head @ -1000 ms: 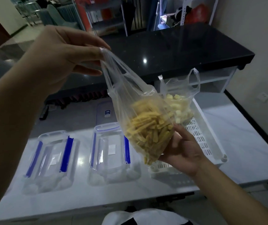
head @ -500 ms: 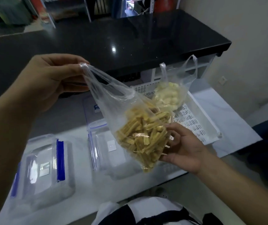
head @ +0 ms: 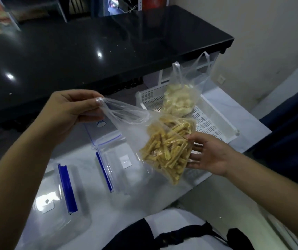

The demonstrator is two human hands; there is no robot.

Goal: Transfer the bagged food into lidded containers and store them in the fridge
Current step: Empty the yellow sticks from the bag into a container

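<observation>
The left hand (head: 70, 109) pinches the handles of a clear plastic bag (head: 164, 148) between thumb and fingertips, holding it up above the white table (head: 249, 121). The right hand (head: 209, 154) lies open under the bag's lower side, its spread fingers touching the plastic and propping the load of yellow-brown food sticks inside. The bag hangs tilted, directly over a clear lidded container (head: 121, 159) with a blue latch; a second lidded container (head: 58, 193) sits to the left of it, well apart from the bag. Each lid carries a small white sticker, and a blue-and-white label (head: 101, 123) shows behind the bag, but no writing can be read. Behind the held bag, a second bag (head: 180, 98) of pale food chunks stands in a white perforated basket (head: 215, 120). Beyond runs a black glossy counter (head: 90, 51).
</observation>
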